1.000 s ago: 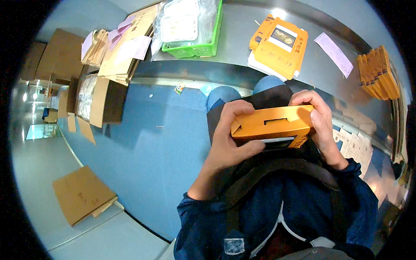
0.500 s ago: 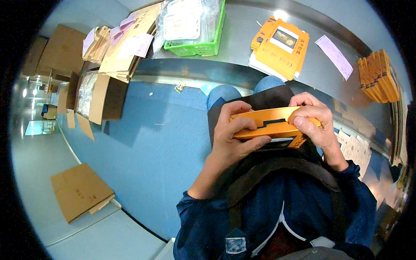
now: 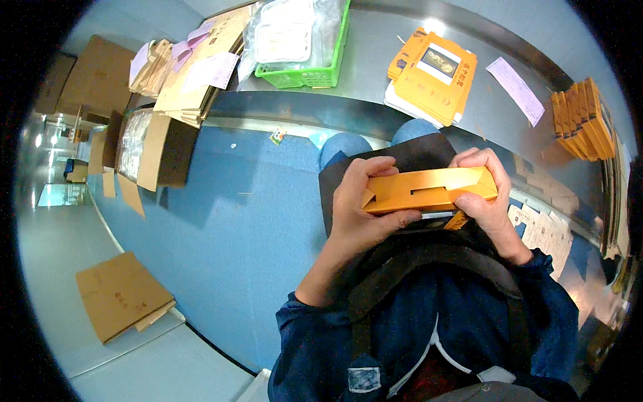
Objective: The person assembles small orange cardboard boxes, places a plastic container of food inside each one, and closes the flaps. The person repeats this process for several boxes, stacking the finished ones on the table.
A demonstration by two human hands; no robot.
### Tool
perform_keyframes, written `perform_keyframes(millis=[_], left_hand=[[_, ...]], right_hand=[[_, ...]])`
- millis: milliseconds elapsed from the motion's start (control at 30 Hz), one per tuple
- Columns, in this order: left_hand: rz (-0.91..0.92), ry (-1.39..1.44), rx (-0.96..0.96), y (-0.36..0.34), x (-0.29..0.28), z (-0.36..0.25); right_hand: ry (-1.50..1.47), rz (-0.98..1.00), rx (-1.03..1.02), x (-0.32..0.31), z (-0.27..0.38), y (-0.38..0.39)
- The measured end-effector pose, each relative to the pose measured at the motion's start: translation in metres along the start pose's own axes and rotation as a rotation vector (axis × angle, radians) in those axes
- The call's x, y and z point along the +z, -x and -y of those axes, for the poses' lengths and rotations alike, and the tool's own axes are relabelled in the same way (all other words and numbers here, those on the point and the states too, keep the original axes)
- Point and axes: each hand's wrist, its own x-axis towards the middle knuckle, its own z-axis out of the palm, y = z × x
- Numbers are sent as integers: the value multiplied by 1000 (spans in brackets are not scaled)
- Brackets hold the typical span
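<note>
Above my lap I hold an orange cardboard box [image 3: 432,189] with both hands. The side turned up toward me has a slot near its middle, and its flaps lie nearly flat. My left hand [image 3: 358,201] grips the left end, thumb along the near edge and fingers over the far edge. My right hand [image 3: 489,194] clasps the right end, its thumb pressing the near corner. Part of a window on the box's near face shows below. A dark apron [image 3: 429,153] lies under the box across my knees.
On the metal bench ahead lie flat orange cartons [image 3: 432,90], a green basket [image 3: 301,79] of clear plastic trays and a pale slip [image 3: 514,90]. Orange boxes [image 3: 584,120] stand at the right. An open brown carton [image 3: 171,151] and a flattened one [image 3: 124,295] are at left.
The top flaps, raised around a dark gap before, are now pressed down and the gap is a thin slot. My fingers have moved outward to the box's ends.
</note>
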Motion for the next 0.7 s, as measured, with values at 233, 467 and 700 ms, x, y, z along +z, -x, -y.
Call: perform_keyframes(millis=[233,467,700], left_hand=[[-73,55,67,4,3,5],[120,-384,186,-12,-26,-13],[99,-522,215,-27,-30,-26]], right_hand=[[-71,49,4,-2,10,-6],[150,93,-22,-6,13,-17],[166,110,-163,-1,45,-67]])
